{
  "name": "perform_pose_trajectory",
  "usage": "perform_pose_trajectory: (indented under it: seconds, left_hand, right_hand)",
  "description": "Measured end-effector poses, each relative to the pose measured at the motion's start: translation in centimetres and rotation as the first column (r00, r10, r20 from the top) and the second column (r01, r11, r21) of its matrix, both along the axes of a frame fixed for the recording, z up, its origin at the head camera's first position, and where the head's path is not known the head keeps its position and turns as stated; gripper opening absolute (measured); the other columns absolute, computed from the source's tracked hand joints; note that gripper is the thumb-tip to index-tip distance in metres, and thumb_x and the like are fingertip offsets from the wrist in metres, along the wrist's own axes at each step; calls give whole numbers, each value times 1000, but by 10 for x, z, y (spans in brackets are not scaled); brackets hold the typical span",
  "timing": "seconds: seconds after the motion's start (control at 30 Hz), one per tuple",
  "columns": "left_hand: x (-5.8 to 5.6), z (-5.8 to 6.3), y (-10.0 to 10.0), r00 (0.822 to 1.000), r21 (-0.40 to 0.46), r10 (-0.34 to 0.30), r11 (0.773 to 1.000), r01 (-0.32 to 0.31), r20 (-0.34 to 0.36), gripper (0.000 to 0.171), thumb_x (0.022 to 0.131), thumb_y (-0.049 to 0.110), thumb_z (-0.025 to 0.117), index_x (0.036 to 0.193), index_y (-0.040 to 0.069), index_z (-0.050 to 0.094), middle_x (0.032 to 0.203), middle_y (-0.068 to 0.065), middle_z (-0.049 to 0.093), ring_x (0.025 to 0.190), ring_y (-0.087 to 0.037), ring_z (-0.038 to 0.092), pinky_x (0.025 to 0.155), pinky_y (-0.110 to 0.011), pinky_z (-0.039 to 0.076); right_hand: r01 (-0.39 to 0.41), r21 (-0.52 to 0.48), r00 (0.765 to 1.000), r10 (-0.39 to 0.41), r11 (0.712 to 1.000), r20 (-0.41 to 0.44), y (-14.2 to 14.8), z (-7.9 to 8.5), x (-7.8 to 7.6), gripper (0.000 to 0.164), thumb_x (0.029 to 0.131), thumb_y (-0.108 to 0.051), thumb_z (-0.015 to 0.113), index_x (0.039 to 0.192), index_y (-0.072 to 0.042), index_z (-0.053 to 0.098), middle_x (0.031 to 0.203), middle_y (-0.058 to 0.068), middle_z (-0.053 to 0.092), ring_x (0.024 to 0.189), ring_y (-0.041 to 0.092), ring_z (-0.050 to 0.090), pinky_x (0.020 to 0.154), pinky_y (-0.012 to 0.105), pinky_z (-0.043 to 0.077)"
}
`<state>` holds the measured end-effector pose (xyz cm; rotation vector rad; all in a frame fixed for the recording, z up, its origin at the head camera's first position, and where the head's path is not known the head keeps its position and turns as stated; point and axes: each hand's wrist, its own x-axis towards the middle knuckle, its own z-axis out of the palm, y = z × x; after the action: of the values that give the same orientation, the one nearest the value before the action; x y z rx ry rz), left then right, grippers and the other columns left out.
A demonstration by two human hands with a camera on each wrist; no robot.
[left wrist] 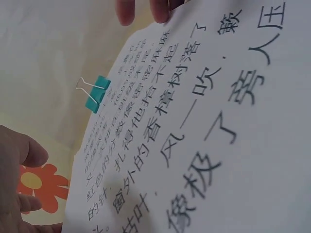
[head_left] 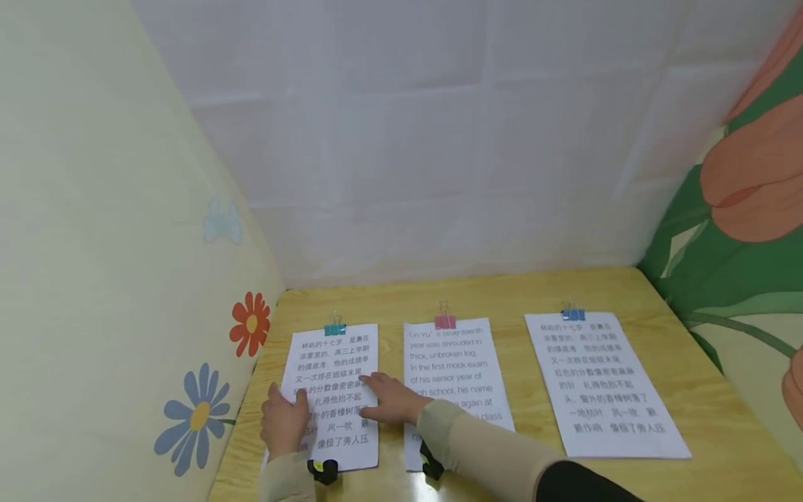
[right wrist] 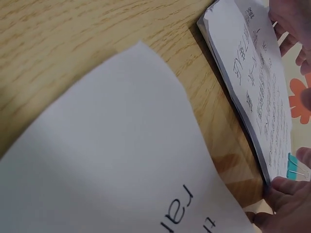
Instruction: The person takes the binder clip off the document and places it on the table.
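A stack of papers with Chinese print (head_left: 339,362) lies at the left of the table, held at its top by a teal binder clip (head_left: 335,329). My left hand (head_left: 285,422) is at the stack's left edge, its thumb apart from the fingers. From the other side my right hand (head_left: 395,399) reaches across the middle stack, its fingers spread at the left stack's right edge. In the right wrist view the right fingertips (right wrist: 286,187) touch that edge near the clip. The left wrist view shows the print close up, with the stack's teal clip beyond.
A stack with English print (head_left: 448,355) and a pink clip (head_left: 445,321) lies in the middle, partly under the right forearm. Another Chinese-print stack (head_left: 605,390) with a blue clip (head_left: 574,314) lies at the right. Flower-patterned walls flank the wooden table (head_left: 502,289).
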<state>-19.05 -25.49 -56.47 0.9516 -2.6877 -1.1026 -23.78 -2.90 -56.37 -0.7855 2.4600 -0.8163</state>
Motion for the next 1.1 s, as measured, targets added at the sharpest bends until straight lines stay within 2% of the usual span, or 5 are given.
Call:
perform_pose_trajectory:
  seconds: [0.13, 0.3, 0.6, 0.83, 1.1]
  left_hand:
    - [0, 6, 0, 1000, 50, 19, 999, -18, -4, 80, 101, 26, 48, 159, -11, 6, 138, -46, 33, 111, -57, 49, 97, -70, 40]
    - [1, 10, -1, 1000, 74, 19, 997, -20, 2, 80, 101, 23, 48, 158, -13, 5, 134, -45, 37, 109, -55, 52, 95, -68, 43]
    - [0, 10, -3, 999, -22, -32, 999, 32, 16, 61, 103, 23, 45, 145, -19, 32, 119, -40, 51, 99, -51, 59, 80, -63, 48]
    - [-3, 9, -4, 998, -77, -63, 995, 61, -30, 44, 109, 24, 37, 131, -12, 51, 91, -25, 61, 75, -36, 60, 63, -48, 46]
    - [7, 15, -2, 994, -30, -87, 996, 86, -62, 40, 111, 19, 35, 137, -7, 52, 92, -21, 62, 72, -29, 57, 60, -39, 43]
  right_hand:
    - [-6, 6, 1000, 6, 1000, 6, 1, -2, 0, 78, 95, -48, 64, 160, -16, 38, 163, 14, 36, 149, 30, 35, 121, 40, 28]
    - [-15, 15, 1000, 15, 1000, -9, 2, -4, 2, 76, 95, -46, 66, 160, -16, 40, 162, 15, 36, 147, 32, 37, 121, 40, 28]
    - [-45, 54, 998, 47, 998, -40, 1, -6, 8, 75, 94, -45, 67, 159, -19, 42, 162, 13, 36, 150, 30, 33, 122, 42, 24]
    - [-45, 50, 998, 48, 998, -47, 1, -9, 3, 74, 94, -45, 66, 159, -18, 42, 163, 13, 34, 150, 32, 32, 123, 43, 22]
    - [-51, 33, 998, 52, 998, -46, 0, -2, 2, 73, 95, -44, 67, 158, -16, 42, 161, 14, 38, 148, 31, 36, 120, 41, 29]
